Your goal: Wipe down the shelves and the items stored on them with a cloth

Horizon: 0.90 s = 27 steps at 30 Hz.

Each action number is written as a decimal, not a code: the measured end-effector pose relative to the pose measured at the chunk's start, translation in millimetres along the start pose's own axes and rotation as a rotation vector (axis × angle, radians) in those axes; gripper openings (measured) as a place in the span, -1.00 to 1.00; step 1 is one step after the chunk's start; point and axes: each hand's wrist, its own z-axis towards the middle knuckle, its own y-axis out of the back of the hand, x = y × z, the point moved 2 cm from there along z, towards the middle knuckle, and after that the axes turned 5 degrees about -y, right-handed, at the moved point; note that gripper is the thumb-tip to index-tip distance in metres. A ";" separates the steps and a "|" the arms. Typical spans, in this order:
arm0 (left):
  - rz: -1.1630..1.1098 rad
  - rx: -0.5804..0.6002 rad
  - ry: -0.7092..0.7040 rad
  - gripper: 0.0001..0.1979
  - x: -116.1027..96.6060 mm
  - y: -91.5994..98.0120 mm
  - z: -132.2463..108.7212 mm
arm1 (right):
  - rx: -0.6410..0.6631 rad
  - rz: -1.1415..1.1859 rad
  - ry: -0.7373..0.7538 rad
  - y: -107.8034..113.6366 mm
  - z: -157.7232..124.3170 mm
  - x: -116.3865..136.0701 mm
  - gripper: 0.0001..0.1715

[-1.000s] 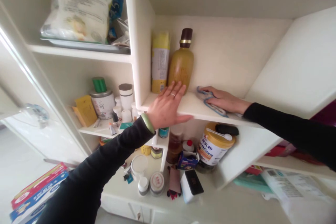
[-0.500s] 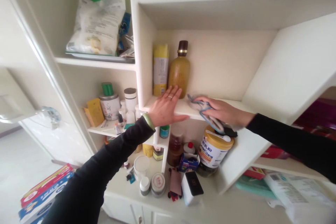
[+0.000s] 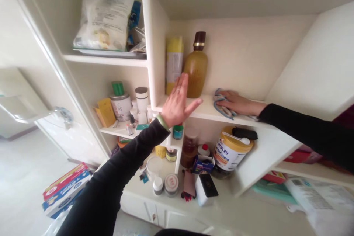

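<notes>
My right hand (image 3: 240, 102) presses a crumpled grey-blue cloth (image 3: 223, 107) onto the white shelf board (image 3: 206, 107), near its front edge. Its fingers lie over the cloth and partly hide it. My left hand (image 3: 177, 105) is raised in front of the same shelf, fingers stretched and thumb apart, holding nothing. Its fingertips overlap the lower part of an amber bottle (image 3: 197, 68) with a dark brown cap; whether they touch it I cannot tell. A yellow and white box (image 3: 174, 59) stands upright left of the bottle, its lower part hidden by the hand.
Below the shelf stand a gold-lidded milk powder tin (image 3: 230, 151), a white box with a black top (image 3: 206, 190) and several jars. Left compartments hold a green and white bag (image 3: 106, 14) and a tin with a green lid (image 3: 121, 105). Colourful boxes (image 3: 66, 190) sit lower left.
My right hand has moved right along the shelf and flattened the cloth onto the board. My left hand has tilted more upright with its fingers closer together. The view has shifted slightly.
</notes>
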 end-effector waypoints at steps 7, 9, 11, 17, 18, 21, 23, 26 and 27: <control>-0.112 -0.042 0.138 0.01 3.1 2.2 2.5 | -0.023 -0.044 0.014 -13.1 -29.7 82.1 -0.30; -0.106 -0.047 0.167 0.01 0.5 4.7 3.5 | -0.031 -0.050 0.112 -20.5 -43.3 112.5 -0.32; -0.086 -0.037 0.198 0.01 -1.2 7.3 3.9 | -0.050 -0.040 0.264 -28.9 -52.7 136.7 -0.36; 0.004 -0.009 0.239 -0.17 7.2 11.3 4.6 | -0.081 0.072 0.558 -26.5 -74.0 125.4 -0.37; 0.018 -0.006 0.234 -0.17 9.1 10.5 6.6 | -0.054 0.087 0.546 -20.5 -78.9 111.3 -0.39; 0.082 0.017 0.187 -0.09 10.9 4.2 20.4 | 0.002 0.170 0.378 2.2 -91.5 57.4 -0.43; 0.114 0.027 0.153 -0.07 9.9 -1.9 35.3 | -0.003 0.214 0.225 15.0 -94.7 20.5 -0.47; 0.101 -0.017 0.121 -0.13 8.9 -8.9 60.1 | -0.061 0.219 0.132 23.4 -88.3 -16.7 -0.49; 0.094 -0.049 0.109 -0.17 8.9 -9.8 67.3 | -0.096 0.202 0.119 23.5 -83.5 -22.4 -0.48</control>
